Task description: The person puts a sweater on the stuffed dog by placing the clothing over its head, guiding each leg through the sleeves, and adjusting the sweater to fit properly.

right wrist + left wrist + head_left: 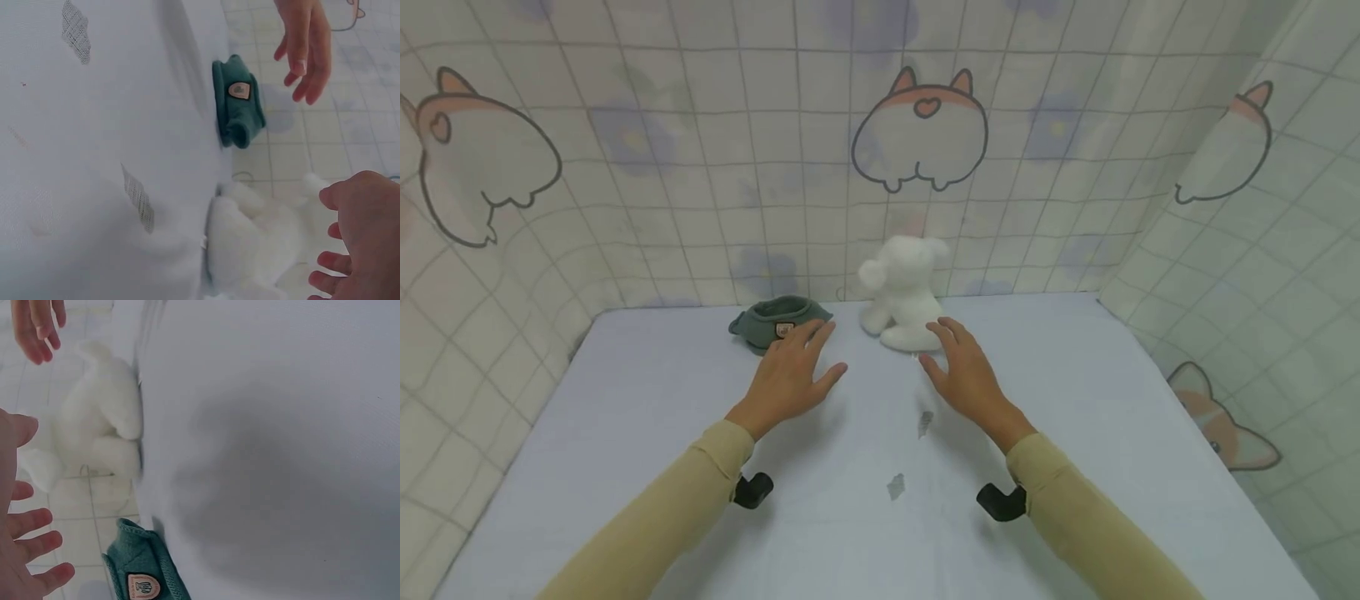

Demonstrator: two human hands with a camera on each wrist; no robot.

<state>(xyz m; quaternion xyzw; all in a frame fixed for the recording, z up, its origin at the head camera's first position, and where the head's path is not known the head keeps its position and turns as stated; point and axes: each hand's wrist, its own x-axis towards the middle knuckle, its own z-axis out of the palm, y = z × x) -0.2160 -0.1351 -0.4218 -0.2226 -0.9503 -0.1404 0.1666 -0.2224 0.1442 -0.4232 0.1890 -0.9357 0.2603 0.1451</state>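
Observation:
A white plush toy (904,287) sits upright at the back of the table. To its left lies a small green knitted garment (758,327), apparently doll-sized, with a pinkish patch on its front. My left hand (787,375) hovers over the table, fingers spread, its fingertips overlapping the garment in the head view. Opposite, my right hand (968,377) is held in the air just in front of the toy's right side, fingers loosely extended. Both wrist views show the hands apart from the toy (94,419) and the garment (239,103), holding nothing.
The table (835,533) has a pale cover with two grey mesh-like marks, one of them a grey patch (896,487). A gridded cloth (715,208) with corgi prints hangs behind and along both sides. Black wrist mounts (1002,502) protrude below the sleeves.

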